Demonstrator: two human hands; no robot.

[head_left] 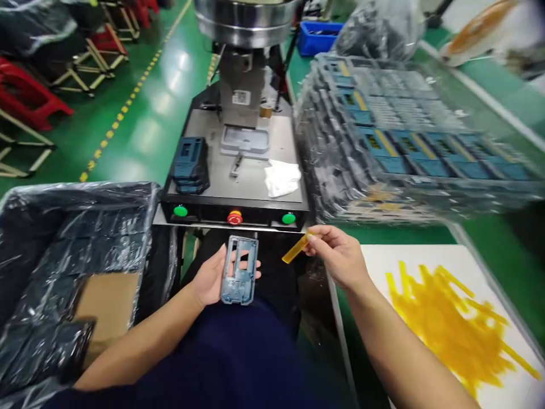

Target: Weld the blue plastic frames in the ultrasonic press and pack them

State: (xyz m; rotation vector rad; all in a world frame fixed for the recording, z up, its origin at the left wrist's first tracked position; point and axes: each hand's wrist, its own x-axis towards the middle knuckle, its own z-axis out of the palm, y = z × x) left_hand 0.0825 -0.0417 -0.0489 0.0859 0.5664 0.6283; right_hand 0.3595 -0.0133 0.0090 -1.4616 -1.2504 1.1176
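My left hand (213,278) lies palm up over my lap and holds a blue plastic frame part (239,270) with cut-out windows. My right hand (338,255) pinches a short yellow tape strip (295,250) between thumb and fingers, just right of the frame. Both hands hover in front of a press machine (238,147), below its green button (180,211), red button (234,217) and second green button (288,218).
A stack of blue parts (190,165) and a white cloth (282,177) rest on the press bed. Trays of blue parts under clear plastic (409,147) fill the right. A white board with several yellow strips (451,324) lies at lower right. A plastic-lined box (72,267) stands left.
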